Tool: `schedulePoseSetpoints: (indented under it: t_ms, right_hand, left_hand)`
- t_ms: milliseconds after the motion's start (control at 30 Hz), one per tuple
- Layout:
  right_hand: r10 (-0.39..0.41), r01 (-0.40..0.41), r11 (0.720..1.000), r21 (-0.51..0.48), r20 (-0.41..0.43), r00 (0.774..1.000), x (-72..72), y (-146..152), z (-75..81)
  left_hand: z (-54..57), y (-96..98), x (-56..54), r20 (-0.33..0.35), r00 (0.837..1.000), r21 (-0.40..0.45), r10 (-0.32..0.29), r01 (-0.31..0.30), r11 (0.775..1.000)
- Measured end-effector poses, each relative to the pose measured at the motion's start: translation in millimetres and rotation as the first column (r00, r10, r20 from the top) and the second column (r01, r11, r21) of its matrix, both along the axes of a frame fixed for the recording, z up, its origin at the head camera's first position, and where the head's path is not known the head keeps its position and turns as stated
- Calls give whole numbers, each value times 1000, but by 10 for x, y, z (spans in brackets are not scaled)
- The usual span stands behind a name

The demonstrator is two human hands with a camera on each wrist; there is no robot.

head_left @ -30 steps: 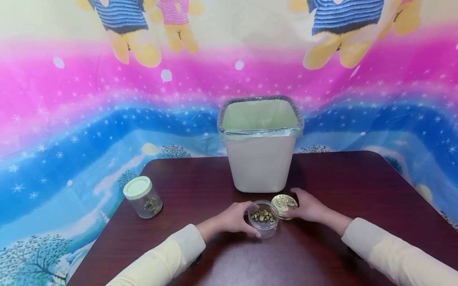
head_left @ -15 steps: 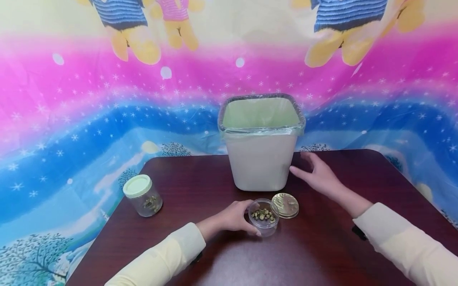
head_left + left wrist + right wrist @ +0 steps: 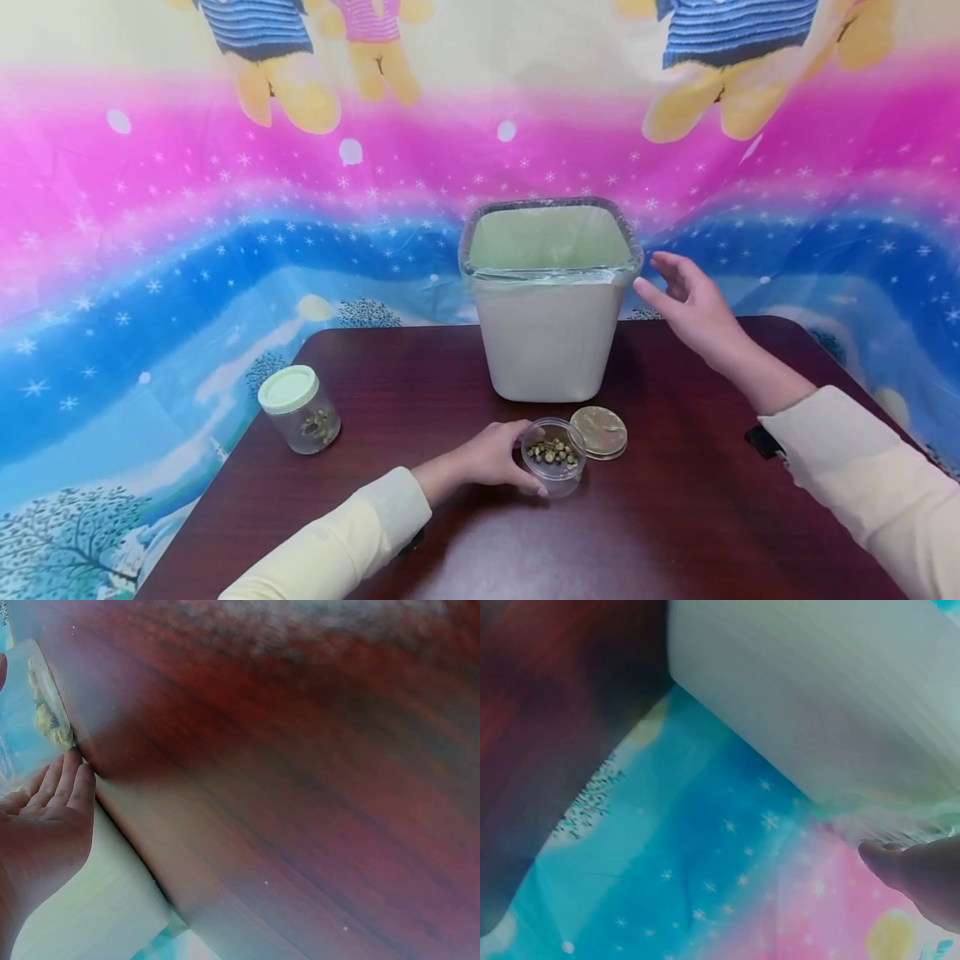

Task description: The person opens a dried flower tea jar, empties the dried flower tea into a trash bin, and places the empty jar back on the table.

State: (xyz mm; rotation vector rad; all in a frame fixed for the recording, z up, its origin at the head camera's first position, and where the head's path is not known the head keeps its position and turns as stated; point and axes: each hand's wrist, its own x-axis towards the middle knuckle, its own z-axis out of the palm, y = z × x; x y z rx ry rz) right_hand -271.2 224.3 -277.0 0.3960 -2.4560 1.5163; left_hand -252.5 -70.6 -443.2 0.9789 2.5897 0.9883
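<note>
In the head view my left hand (image 3: 491, 456) holds a small clear round tub (image 3: 553, 487) on the table, thumb at its front and fingers round its far side. Dried yellowish buds (image 3: 552, 452) lie inside it. The left wrist view shows the hand (image 3: 56, 817) and part of the tub (image 3: 22, 697). A gold-coloured round lid (image 3: 598, 431) lies on the table just right of the tub. My right hand (image 3: 693, 310) is raised beside the right rim of a pale bin (image 3: 547, 342), holding nothing, fingers loosely bent. Only its thumb (image 3: 911, 870) is plain in the right wrist view.
A clear jar (image 3: 303, 429) with a pale green lid (image 3: 288, 388) and some dried buds stands at the table's left. The bin has a thin plastic liner (image 3: 555, 275) folded over its rim. Behind the dark red table (image 3: 405, 367) hangs a printed cloth (image 3: 360, 208).
My right hand has let go of the gold-coloured lid and moved up and right to beside the bin's rim. The left hand and tub have stayed in place.
</note>
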Motion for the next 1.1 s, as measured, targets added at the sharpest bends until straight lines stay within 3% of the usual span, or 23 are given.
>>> schedulePoseSetpoints:
  t_ms: [200,467,900,1100]
  right_hand:
    - [-15,14,999,-46,-22,1000,-45,-68,134]
    - [-28,6,975,-224,-96,995,-241,-176,206]
    - [-65,47,937,-345,-40,997,-523,-381,269]
    - [-22,9,925,-381,-30,999,-613,-376,234]
  left_hand:
    - [5,-11,-1,4,1000,-1,-2,2,1000]
    - [4,-19,-5,21,1000,12,-14,14,1000]
    - [-6,-26,0,17,1000,18,-5,5,1000]
    - [-4,-17,-2,-14,1000,4,3,-3,1000]
